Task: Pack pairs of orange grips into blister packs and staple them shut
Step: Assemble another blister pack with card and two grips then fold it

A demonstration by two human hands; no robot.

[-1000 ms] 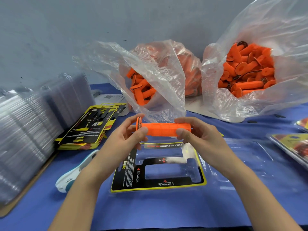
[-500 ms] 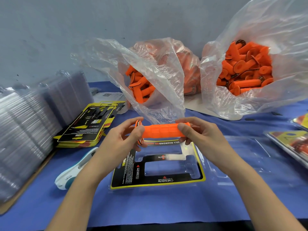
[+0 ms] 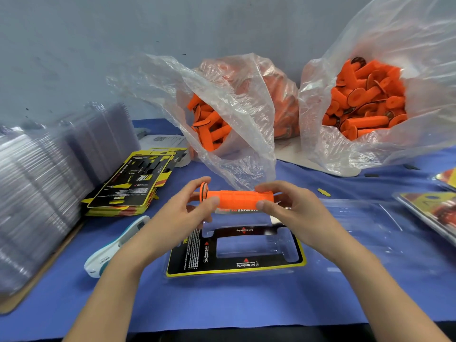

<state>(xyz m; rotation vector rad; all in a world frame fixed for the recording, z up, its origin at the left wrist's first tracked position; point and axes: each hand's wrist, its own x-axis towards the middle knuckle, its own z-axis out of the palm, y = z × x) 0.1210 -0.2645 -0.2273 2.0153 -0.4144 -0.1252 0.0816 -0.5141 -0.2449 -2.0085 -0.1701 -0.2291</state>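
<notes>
Item 1. Stack of clear blister shells, far left of the worktop. Not needed for this step.

Item 2. Printed cards, stacked just right of the shells.

Item 3. Stapler, white and teal, lying near the left forearm. It is wanted only once both cavities are filled.

Item 4. Left hand. Thumb and fingers are curled round the flanged end of the orange grip.

Item 5. Orange grip, held level between both hands, above the far edge of the open blister pack and clear of it. Both cavities in the pack look unfilled.

Item 6. Right hand. Thumb and fingers pinch the plain end of the grip.

Handling note, as judgement: keep the grip level, match its flange to the wider end of a cavity, lower it straight and press along its length until it seats. Which cavity end is wider cannot be told for certain. A skewed grip would likely keep the cover from closing flat.

Item 7. Two plastic bags of grips, one behind the hands and one far right. They supply the second grip of the pair.
</notes>
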